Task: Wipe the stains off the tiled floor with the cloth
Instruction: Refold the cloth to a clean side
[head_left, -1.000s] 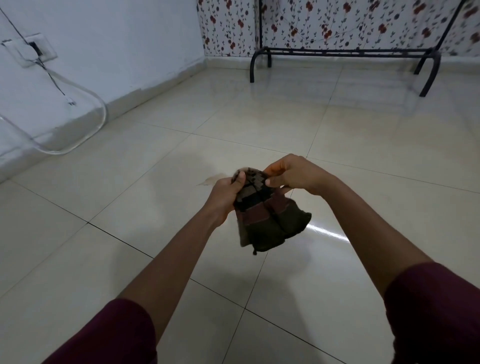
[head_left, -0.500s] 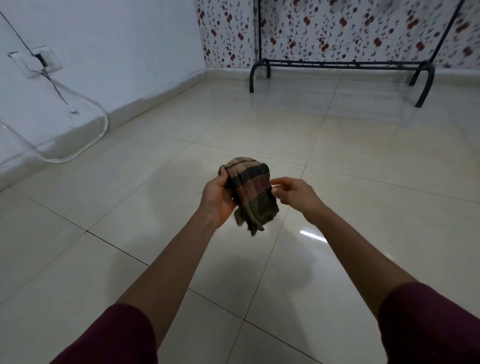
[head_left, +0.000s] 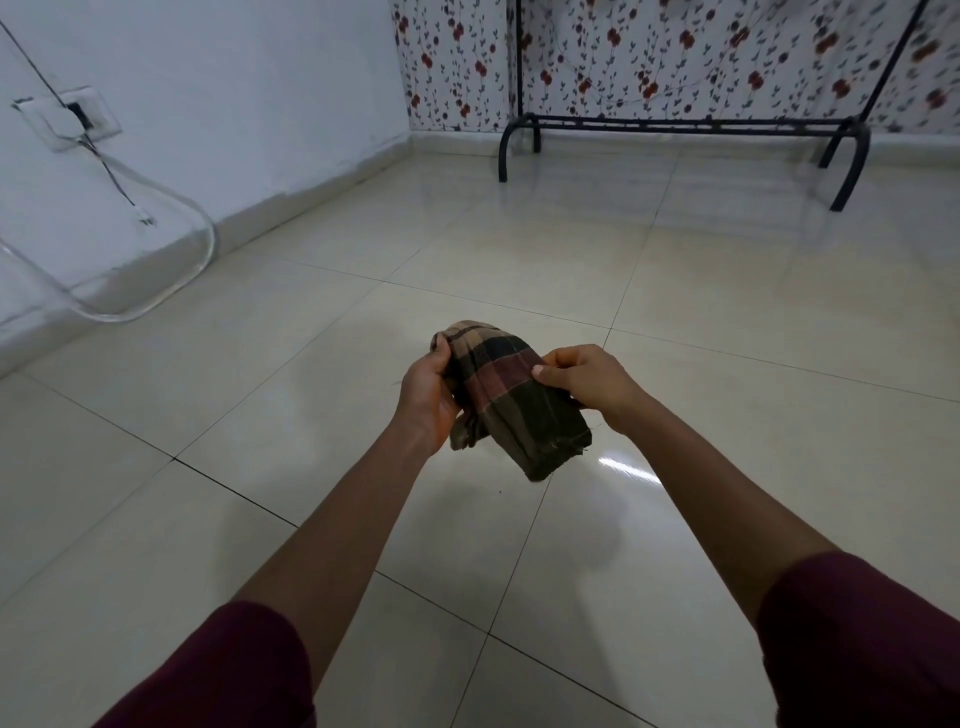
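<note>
A folded checked cloth (head_left: 511, 400) in tan, maroon and dark green is held in the air above the glossy cream tiled floor (head_left: 311, 322). My left hand (head_left: 428, 397) grips its left side from below. My right hand (head_left: 587, 382) pinches its right edge between thumb and fingers. The cloth's lower end hangs down between my forearms. No stain shows clearly on the tiles; the spot under the cloth is hidden.
A black metal rack (head_left: 680, 130) stands at the far wall with flowered wallpaper. On the left white wall are a socket (head_left: 78, 117) with a dangling cable and a clear hose loop (head_left: 156, 270) reaching the floor.
My right hand, which had let go half a second ago, has taken hold of the cloth's right edge again. The cloth now lies flatter and more folded between both hands.
</note>
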